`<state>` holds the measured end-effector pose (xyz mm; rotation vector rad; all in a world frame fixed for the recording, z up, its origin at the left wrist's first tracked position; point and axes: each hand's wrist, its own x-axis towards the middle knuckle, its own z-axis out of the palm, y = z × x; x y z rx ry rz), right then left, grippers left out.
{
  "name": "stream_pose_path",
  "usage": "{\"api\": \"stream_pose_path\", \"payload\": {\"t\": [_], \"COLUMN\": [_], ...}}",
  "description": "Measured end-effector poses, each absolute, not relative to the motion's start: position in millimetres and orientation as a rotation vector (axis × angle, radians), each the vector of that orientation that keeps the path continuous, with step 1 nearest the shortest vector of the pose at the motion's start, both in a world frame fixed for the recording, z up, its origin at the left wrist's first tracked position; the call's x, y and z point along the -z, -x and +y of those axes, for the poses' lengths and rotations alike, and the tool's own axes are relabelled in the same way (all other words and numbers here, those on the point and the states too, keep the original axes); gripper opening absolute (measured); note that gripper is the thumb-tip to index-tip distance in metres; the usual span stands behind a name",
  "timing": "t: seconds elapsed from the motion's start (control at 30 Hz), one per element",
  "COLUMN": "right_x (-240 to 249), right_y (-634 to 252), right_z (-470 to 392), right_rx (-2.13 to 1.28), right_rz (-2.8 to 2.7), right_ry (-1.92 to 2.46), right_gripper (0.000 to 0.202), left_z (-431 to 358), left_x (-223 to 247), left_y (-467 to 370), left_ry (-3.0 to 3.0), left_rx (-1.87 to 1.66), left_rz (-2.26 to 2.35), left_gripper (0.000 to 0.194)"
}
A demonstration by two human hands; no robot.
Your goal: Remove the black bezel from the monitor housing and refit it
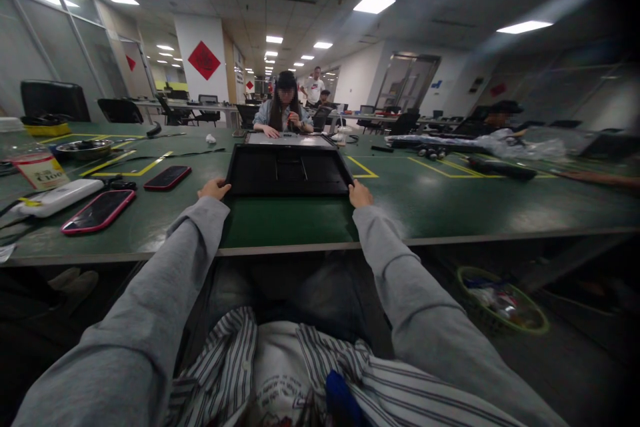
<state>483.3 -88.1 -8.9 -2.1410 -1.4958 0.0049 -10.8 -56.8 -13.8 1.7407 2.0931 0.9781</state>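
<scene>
A wide black tray-like panel (250, 177) with a raised rim lies on the green table, with a small rectangular frame shape in its middle. My left hand (215, 189) grips its near left corner, fingers closed on the edge. At the near right corner, my right hand (361, 194) is closed on the rim in the same way. Both thumbs rest at the panel's sides; some fingertips are hidden by the edge. Directly behind the panel lies a grey flat board (313, 141), where a seated person rests one hand.
Two phones, one red-edged (99, 211) and one farther back (167, 177), lie left beside a white power strip (63, 199), a bottle (37, 163) and a metal bowl (84, 149). Plastic wrapping (520, 143) lies at the right. A basket (501, 300) stands below the table.
</scene>
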Motion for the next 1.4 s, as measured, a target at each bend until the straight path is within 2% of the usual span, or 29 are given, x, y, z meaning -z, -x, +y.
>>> {"api": "stream_pose_path", "payload": {"t": [0.4,0.7,0.77,0.93,1.2,1.4], "right_x": [17,17,18,18,-2,-4], "right_y": [-494,-503,-505,-503,-481,-480], "right_z": [-76,-63,-62,-64,-82,-86], "right_rx": [-0.139,-0.115,-0.119,-0.051,0.455,0.511], "right_rz": [-1.279,-1.124,-1.126,-1.099,-1.166,-1.134], "right_ry": [2.078,2.025,1.995,1.890,1.631,1.669], "right_gripper": [0.051,0.037,0.036,0.037,0.053,0.056], "left_z": [-55,-52,-56,-74,-109,-112], "left_x": [16,7,4,-3,-31,-34], "left_y": [9,6,2,-14,-26,-28], "left_ry": [-1.775,-1.823,-1.887,-2.098,-1.973,-1.982], "left_rx": [-0.954,-0.837,-0.842,-1.073,-1.658,-1.614], "left_rz": [2.141,2.160,2.190,2.275,2.331,2.365], "left_gripper": [0.053,0.053,0.048,0.032,0.049,0.047]}}
